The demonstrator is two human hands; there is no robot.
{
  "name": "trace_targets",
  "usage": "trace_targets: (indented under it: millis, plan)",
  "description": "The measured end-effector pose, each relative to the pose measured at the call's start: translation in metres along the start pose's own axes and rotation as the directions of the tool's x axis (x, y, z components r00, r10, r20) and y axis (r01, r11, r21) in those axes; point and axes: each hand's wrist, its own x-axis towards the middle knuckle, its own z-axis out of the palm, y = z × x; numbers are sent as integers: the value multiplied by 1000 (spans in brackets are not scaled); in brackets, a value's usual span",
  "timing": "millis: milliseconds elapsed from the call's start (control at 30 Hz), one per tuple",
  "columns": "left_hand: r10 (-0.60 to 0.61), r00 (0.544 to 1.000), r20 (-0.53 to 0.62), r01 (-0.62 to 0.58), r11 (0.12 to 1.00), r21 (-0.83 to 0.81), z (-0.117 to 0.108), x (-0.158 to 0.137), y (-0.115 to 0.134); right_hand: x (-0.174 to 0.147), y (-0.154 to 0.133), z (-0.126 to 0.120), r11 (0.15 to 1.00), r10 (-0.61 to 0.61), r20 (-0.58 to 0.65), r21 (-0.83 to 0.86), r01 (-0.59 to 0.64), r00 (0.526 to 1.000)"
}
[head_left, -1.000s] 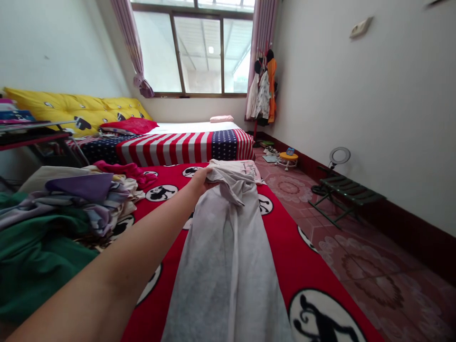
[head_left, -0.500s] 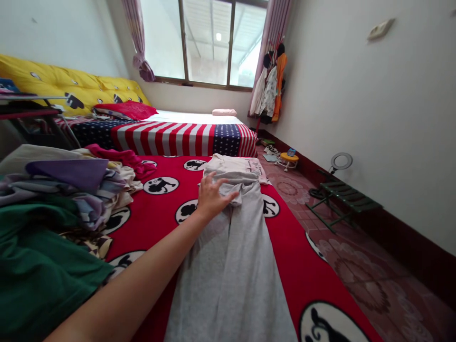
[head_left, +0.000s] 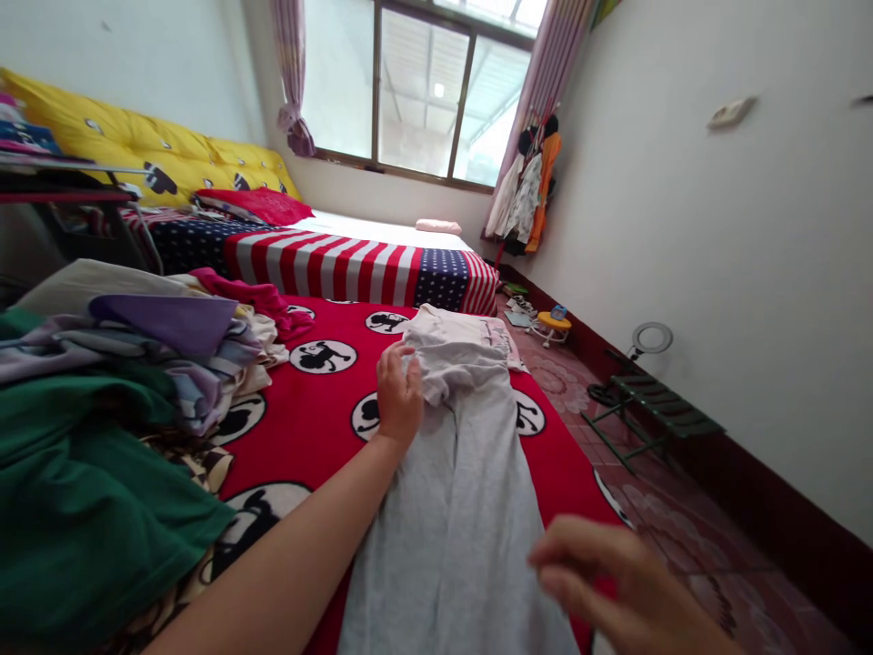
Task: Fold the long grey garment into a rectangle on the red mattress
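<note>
A pair of light grey pants (head_left: 470,491) lies stretched lengthwise on a red blanket (head_left: 327,409), its waist end rumpled and away from me. My left hand (head_left: 401,396) rests at the left edge of that waist, fingers bent and thumb apart from them; no cloth shows between them. Beyond the waist lies a pale pink garment (head_left: 456,326), partly covered by the pants. Blurred at the lower right, my right hand (head_left: 614,573) hovers beside the pants' right leg. Its fingers are loosely curled, with a gap to the thumb and nothing held.
On the left is a heap of clothes, with a purple piece (head_left: 167,318) and a green garment (head_left: 102,509). A bed (head_left: 327,268) stands under the window. Along the right wall are a dark green folding stool (head_left: 655,400), a ring light (head_left: 651,337) and a small yellow stool (head_left: 554,322).
My left hand has shifted from on top of the waist to its left edge, its fingers drawn closer together. My right hand has come into view. The pants' waist lies differently rumpled.
</note>
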Motion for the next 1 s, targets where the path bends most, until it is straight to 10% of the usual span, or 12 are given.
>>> trace_targets:
  millis: [100, 233, 500, 733, 1000]
  plan:
    - [308, 908, 285, -312, 949, -33, -5, -15, 27, 77, 25, -22, 991, 132, -61, -3, -132, 989]
    - [491, 536, 687, -645, 763, -43, 8, -37, 47, 176, 64, -32, 970, 199, -302, -73, -231, 932]
    - [262, 600, 756, -600, 773, 208, 23, -46, 38, 262, 105, -18, 891, 201, -399, -304, -336, 895]
    - [335, 541, 772, -644, 755, 123, 32, -52, 33, 276, 122, -38, 750, 263, -570, -386, -537, 778]
    - [277, 647, 711, -539, 825, 169, 25, -44, 34, 264, 134, -19, 676, 322, -580, -413, -611, 748]
